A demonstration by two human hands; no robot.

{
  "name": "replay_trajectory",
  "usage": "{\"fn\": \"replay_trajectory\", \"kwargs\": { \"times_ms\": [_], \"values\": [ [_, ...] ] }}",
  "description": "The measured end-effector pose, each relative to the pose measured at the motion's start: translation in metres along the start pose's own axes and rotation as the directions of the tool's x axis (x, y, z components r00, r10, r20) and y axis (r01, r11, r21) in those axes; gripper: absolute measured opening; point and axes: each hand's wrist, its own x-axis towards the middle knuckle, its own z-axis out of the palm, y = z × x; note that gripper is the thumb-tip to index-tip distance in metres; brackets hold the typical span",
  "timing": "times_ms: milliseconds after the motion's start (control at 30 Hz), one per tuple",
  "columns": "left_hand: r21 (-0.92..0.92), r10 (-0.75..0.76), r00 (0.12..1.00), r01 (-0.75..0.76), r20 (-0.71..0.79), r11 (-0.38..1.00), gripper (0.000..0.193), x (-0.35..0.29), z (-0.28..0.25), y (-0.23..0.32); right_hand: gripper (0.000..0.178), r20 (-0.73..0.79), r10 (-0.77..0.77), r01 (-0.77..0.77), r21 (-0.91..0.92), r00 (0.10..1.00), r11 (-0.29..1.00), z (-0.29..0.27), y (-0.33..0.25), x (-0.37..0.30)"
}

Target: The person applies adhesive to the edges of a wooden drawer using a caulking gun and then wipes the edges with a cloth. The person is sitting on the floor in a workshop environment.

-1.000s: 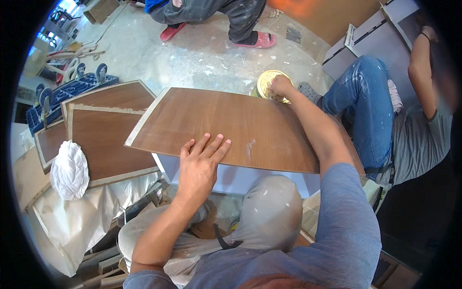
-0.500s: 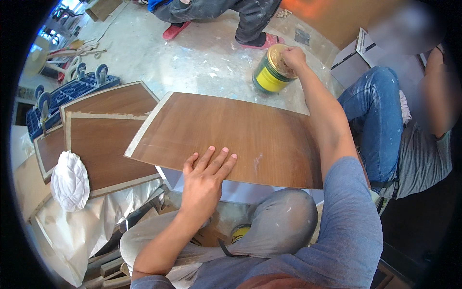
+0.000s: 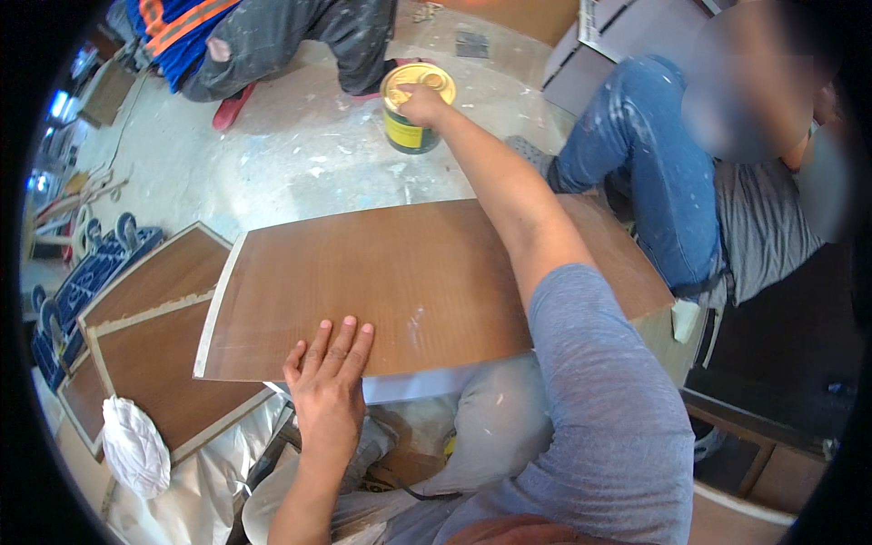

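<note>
A large brown wood-grain panel (image 3: 400, 272), with a pale strip along its left edge, lies in front of me. My left hand (image 3: 329, 391) rests flat on its near edge, fingers spread. Past its far side my right arm reaches over to a green and yellow can (image 3: 409, 136) with a gold-coloured lid, standing on the floor. My right hand (image 3: 422, 107) has its fingers closed at the near part of the can's top rim; part of the grip is hidden. A white pad of folded cloth (image 3: 134, 447) lies at the left, beside other brown panels (image 3: 186, 363).
A blue wheeled dolly (image 3: 86, 286) sits upturned at the left. One person in dark trousers (image 3: 318, 41) is at the far side. Another in blue jeans (image 3: 627, 154) sits close on the right. Plastic sheeting (image 3: 204, 472) covers something at lower left.
My view has shifted, so the can and panel appear farther left. The can's lid shows more fully now, with my right hand at its near side. My left hand stays on the panel.
</note>
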Motion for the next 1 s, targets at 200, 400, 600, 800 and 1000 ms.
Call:
{"fn": "replay_trajectory", "kwargs": {
  "times_ms": [200, 400, 600, 800, 1000],
  "values": [
    [-0.001, 0.004, 1.000, -0.004, -0.030, 1.000, 0.054, -0.005, 0.003, 0.003, 0.058, 0.584, -0.079, 0.021, 0.107, 0.808, 0.994, -0.134, -0.054, -0.126],
    [-0.008, 0.023, 0.998, -0.023, -0.051, 1.000, 0.060, -0.006, 0.003, 0.004, 0.051, 0.252, -0.055, -0.098, 0.555, 0.966, 0.826, -0.318, -0.062, -0.396],
    [-0.006, 0.062, 0.997, -0.062, -0.037, 0.998, 0.065, 0.000, 0.001, 0.004, 0.058, 0.311, 0.603, -0.678, 0.357, 0.735, 0.642, -0.233, -0.014, -0.575],
    [-0.058, 0.121, 0.992, -0.123, -0.032, 0.991, 0.057, 0.013, 0.004, -0.006, 0.050, 0.048, 0.692, -0.637, 0.441, 0.721, 0.633, -0.095, 0.058, -0.571],
    [-0.002, 0.215, 0.973, -0.216, -0.083, 0.976, 0.042, 0.053, 0.008, -0.020, 0.036, -0.119, 0.734, -0.644, 0.403, 0.668, 0.651, -0.089, 0.052, -0.564]
  ]
}}
